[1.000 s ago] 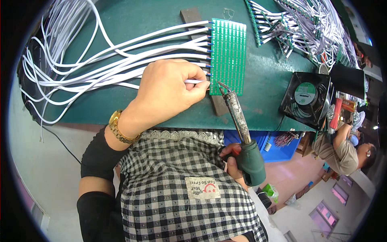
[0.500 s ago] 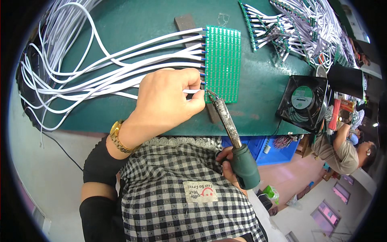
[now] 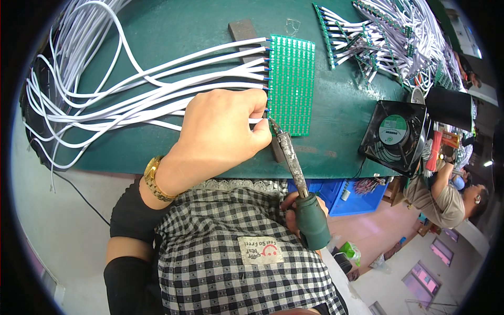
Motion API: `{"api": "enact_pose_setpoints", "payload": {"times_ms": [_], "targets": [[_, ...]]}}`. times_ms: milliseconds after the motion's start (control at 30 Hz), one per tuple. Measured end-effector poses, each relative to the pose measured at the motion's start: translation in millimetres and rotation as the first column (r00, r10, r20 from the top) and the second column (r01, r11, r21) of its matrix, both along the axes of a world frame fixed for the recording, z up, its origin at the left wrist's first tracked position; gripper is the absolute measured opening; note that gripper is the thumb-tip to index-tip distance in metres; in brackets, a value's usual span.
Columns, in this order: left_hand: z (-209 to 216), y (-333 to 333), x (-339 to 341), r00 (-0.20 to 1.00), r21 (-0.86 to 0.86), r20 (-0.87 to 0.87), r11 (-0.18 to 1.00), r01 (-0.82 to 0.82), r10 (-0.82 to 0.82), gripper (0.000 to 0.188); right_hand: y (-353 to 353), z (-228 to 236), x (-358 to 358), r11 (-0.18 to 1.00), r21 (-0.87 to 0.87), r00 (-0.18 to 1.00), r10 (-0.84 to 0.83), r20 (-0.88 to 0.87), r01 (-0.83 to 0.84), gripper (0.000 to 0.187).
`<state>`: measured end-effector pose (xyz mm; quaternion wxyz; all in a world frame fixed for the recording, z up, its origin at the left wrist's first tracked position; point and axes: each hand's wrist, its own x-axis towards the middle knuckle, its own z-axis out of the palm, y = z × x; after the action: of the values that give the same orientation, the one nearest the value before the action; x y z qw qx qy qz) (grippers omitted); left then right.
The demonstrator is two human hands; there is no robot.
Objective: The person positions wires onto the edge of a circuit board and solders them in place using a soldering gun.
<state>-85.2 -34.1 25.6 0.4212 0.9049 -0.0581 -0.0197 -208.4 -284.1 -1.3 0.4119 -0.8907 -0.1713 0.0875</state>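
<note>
My left hand (image 3: 218, 139) pinches a white wire (image 3: 256, 121) between thumb and fingers and holds its end against the left edge of a green circuit board (image 3: 292, 84) on the dark green bench. Several other white wires (image 3: 157, 84) are fixed to that edge and fan out to the left. My right hand (image 3: 294, 207), mostly hidden behind the tool, grips the green handle of a soldering iron (image 3: 296, 178). Its tip touches the board's lower left corner, right beside my left thumb.
A black cooling fan (image 3: 394, 136) stands at the bench's right edge. More small green boards with white wires (image 3: 378, 37) lie at the back right. A grey block (image 3: 244, 31) sits under the board. Another person (image 3: 446, 194) sits at the right. A blue bin (image 3: 362, 194) is below the bench.
The board and wires sit lower and more to the left in the picture. The iron's tip has come in from beside the board to its lower left corner, next to the held wire.
</note>
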Motion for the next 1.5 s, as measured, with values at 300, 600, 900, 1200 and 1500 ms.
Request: {"api": "enact_pose_setpoints", "payload": {"times_ms": [300, 600, 900, 1200, 1500], "targets": [[-3, 1, -1, 0.999, -0.035, 0.048, 0.999, 0.01, -0.008, 0.013, 5, 23, 8, 0.992, 0.081, 0.995, -0.102, 0.008, 0.101, 0.017], [-4, 1, -1, 0.998, -0.018, 0.068, 1.0, 0.012, -0.011, 0.014, -7, 19, -2, 0.979, 0.201, 0.982, 0.056, -0.181, -0.019, 0.031], [-5, 4, 0, 0.995, -0.009, 0.086, 0.998, 0.057, -0.056, 0.013, -2, 17, -1, 0.972, 0.234, 0.976, 0.044, -0.214, 0.007, 0.036], [1, 8, -9, 0.994, 0.032, 0.107, 0.999, 0.02, -0.023, 0.015, 13, 19, -7, 0.818, 0.374, 0.881, -0.305, -0.361, 0.437, 0.037], [-10, 1, -37, 0.858, 0.136, 0.512, 0.99, -0.029, -0.045, 0.019, 16, 25, -7, 0.777, 0.388, 0.841, -0.32, -0.436, 0.496, 0.037]]}}
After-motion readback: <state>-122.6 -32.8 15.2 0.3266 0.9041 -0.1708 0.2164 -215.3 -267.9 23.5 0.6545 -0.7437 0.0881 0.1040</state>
